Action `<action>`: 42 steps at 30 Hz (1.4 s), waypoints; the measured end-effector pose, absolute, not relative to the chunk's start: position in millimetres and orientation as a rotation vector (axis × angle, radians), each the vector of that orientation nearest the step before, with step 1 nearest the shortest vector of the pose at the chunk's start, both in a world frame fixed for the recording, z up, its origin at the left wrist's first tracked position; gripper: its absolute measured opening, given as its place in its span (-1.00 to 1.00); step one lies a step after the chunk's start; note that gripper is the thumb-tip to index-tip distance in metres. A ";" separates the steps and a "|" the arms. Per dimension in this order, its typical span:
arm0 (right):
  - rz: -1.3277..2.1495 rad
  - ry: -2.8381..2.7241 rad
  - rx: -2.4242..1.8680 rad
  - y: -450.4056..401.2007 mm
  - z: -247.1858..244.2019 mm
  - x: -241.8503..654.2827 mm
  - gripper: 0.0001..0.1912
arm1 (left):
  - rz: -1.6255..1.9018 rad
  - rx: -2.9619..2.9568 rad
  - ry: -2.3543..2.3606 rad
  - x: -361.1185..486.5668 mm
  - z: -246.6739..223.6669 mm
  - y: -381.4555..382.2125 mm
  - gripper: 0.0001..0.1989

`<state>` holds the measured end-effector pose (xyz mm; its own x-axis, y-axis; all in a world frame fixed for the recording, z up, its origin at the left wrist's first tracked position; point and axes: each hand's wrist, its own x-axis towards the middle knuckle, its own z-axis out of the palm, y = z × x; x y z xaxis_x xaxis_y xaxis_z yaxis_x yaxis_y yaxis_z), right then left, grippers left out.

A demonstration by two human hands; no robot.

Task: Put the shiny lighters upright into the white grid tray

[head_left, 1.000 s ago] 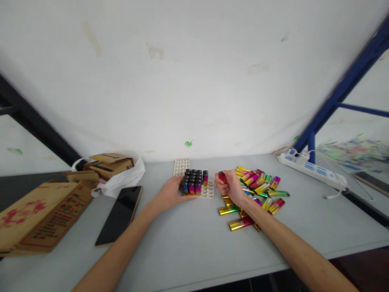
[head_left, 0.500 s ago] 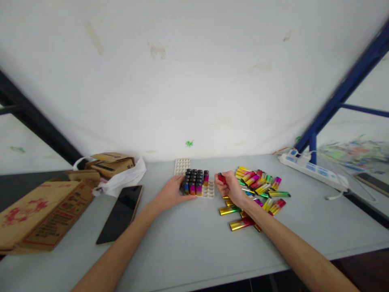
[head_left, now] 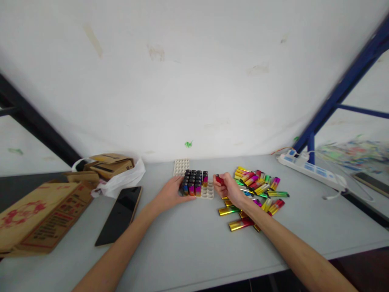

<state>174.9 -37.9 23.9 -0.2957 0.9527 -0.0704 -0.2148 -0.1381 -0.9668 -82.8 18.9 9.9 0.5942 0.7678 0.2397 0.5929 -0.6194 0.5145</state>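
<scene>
Shiny lighters with black tops [head_left: 192, 181] stand upright in rows in a white pocketed tray [head_left: 208, 191]. Several pockets at its right side hold nothing. My left hand [head_left: 173, 192] is wrapped around the left side of the group, thumb along the front, fingers behind. In my right hand [head_left: 229, 190], closed in a fist just right of the tray, is a red lighter [head_left: 218, 179], its dark end showing above the fingers. Beside and partly beneath my right wrist lies a loose heap of gold, pink, green and red lighters [head_left: 257, 184].
A second white tray [head_left: 181, 165] sits behind the filled one. To the left are a black phone [head_left: 120, 215], a white plastic bag [head_left: 124, 182] and cardboard boxes [head_left: 45, 215]. A white power strip [head_left: 313, 170] with cables lies at the right, near a blue metal post [head_left: 328, 113].
Both hands keep nearly the same places and grips. The whole view has shifted very slightly; the red lighter remains in my right hand.
</scene>
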 end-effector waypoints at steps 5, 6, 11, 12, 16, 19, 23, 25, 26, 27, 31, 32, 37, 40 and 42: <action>1.514 -1.231 -0.946 -34.3 26.2 176.5 -0.47 | 0.620 2.441 1.111 -82.9 9.0 18.7 -0.26; 1.458 -1.283 -0.940 -34.9 27.9 177.2 -0.44 | 0.627 2.437 1.106 -83.2 8.7 19.0 -0.26; 1.039 -1.617 -1.041 -43.4 38.4 180.9 -0.53 | 0.651 2.436 1.076 -84.2 8.1 20.1 -0.26; 0.960 -1.657 -1.064 -44.7 39.9 181.6 -0.57 | 0.647 2.440 1.076 -84.2 8.1 20.2 -0.26; 0.641 -1.763 -1.094 -45.1 41.5 184.1 -0.69 | 0.637 2.446 1.086 -83.7 7.3 20.4 -0.25; 0.519 -1.835 -1.147 -43.9 40.5 185.9 -0.72 | 0.659 2.445 1.074 -83.9 6.0 20.7 -0.25; 0.520 -1.860 -1.173 -43.7 37.0 187.0 -0.74 | 0.690 2.427 1.073 -84.1 6.5 20.5 -0.26; 0.511 -1.914 -1.179 -43.6 34.4 187.5 -0.75 | 0.692 2.424 1.067 -83.6 8.1 19.8 -0.27; 0.493 -1.955 -1.186 -43.4 33.0 188.0 -0.75 | 0.683 2.427 1.069 -83.3 9.0 19.3 -0.27; 0.466 -2.000 -1.194 -43.2 31.8 188.7 -0.74 | 0.673 2.430 1.075 -82.9 9.8 18.9 -0.27; 0.350 -2.167 -1.211 -42.7 29.0 190.9 -0.70 | 0.667 2.432 1.086 -82.0 10.9 17.9 -0.30; 0.328 -2.199 -1.216 -42.9 28.8 190.2 -0.71 | 0.676 2.431 1.081 -82.1 10.4 18.0 -0.32; 0.122 -2.219 -1.309 -42.9 28.1 180.2 -0.78 | 0.675 2.449 1.078 -84.3 5.1 21.0 -0.28; 0.020 -2.238 -1.341 -37.7 29.7 186.2 -0.73 | 0.650 2.455 1.086 -85.0 3.7 22.4 -0.28; -0.070 -2.244 -1.405 -31.5 32.3 203.5 -0.70 | 0.641 2.438 1.099 -84.8 5.1 22.1 -0.31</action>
<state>203.5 -31.5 32.3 -0.3511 0.8330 0.4275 0.8580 0.4691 -0.2093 -84.8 22.1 5.1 0.5881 0.7708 0.2448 0.5930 -0.6168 0.5176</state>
